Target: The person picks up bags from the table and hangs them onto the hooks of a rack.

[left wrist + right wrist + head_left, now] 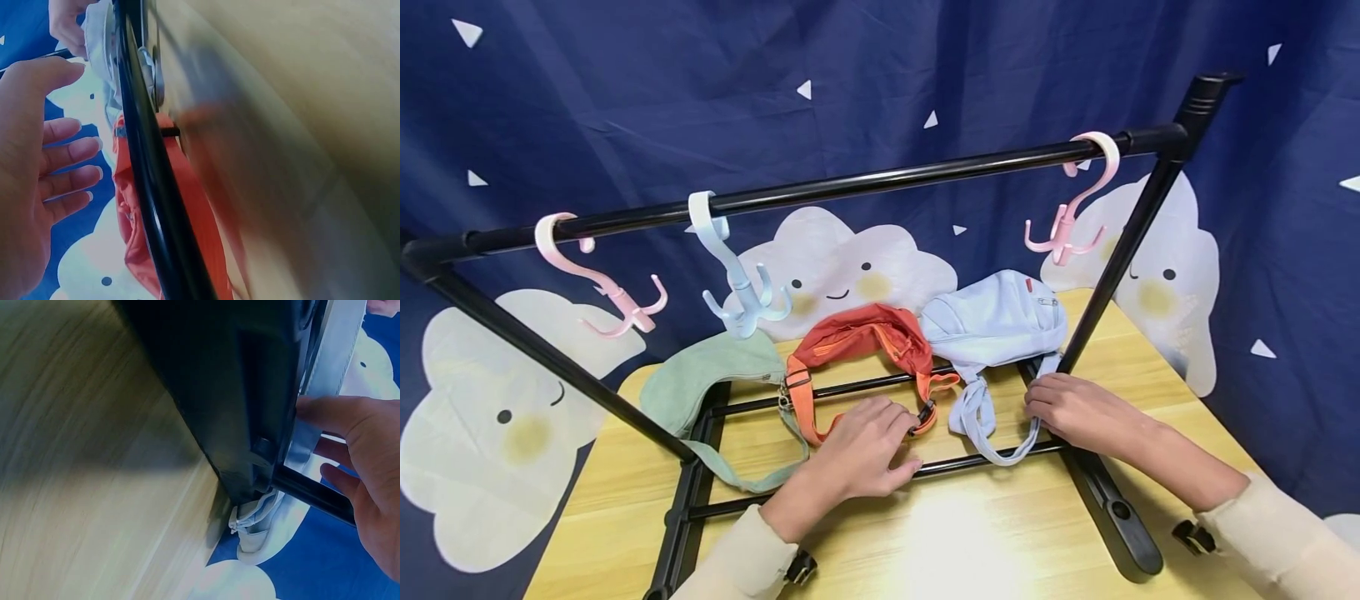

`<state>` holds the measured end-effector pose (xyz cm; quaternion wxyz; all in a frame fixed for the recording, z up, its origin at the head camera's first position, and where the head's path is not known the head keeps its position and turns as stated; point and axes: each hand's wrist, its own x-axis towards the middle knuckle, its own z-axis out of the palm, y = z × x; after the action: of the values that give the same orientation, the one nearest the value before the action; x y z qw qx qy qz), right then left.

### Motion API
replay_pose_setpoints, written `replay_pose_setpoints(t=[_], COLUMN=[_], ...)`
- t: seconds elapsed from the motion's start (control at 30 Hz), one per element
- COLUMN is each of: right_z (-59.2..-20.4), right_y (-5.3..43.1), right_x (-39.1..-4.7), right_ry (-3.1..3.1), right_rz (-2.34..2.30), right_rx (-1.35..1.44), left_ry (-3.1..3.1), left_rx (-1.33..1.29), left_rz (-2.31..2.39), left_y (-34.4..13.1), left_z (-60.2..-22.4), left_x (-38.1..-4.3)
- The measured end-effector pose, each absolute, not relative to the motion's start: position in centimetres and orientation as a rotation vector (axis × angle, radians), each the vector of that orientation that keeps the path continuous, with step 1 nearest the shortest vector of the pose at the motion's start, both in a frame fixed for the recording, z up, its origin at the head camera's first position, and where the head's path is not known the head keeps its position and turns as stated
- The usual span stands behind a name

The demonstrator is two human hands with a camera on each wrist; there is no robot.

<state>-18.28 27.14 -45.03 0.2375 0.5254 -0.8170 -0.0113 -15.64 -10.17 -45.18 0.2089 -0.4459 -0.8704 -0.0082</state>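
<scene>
A light blue sling bag [992, 321] lies at the right end of the rack's base, its strap looping forward. My right hand [1063, 408] pinches that strap [325, 362] between thumb and fingers, beside the rack's right foot. In the middle lies a red-orange waist bag [868, 333] with an orange strap and a black buckle. My left hand [868, 446] hovers over its strap and the front base bar; in the left wrist view its fingers [72, 181] are loosely extended and hold nothing. A green shoulder bag [715, 375] lies at the left.
A black rack [880, 179] stands on the wooden table [970, 542], its top bar above the bags. Two pink hooks, one left [617, 296] and one right [1063, 237], hang from it, with a light blue hook [741, 292] between. A blue cloud-print curtain [865, 50] hangs behind.
</scene>
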Motion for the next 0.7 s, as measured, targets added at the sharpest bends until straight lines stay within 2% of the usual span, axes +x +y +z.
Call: replay_pose_setpoints(t=[0.7], right_z=[-45.1], right_y=[26.5], right_x=[-18.8], right_ry=[-2.247], right_rz=[-0.027], right_rx=[1.437], left_ry=[-2.381], left_rx=[-1.306], left_rz=[-0.043], left_y=[-7.1], left_z=[-45.6], left_x=[-16.3])
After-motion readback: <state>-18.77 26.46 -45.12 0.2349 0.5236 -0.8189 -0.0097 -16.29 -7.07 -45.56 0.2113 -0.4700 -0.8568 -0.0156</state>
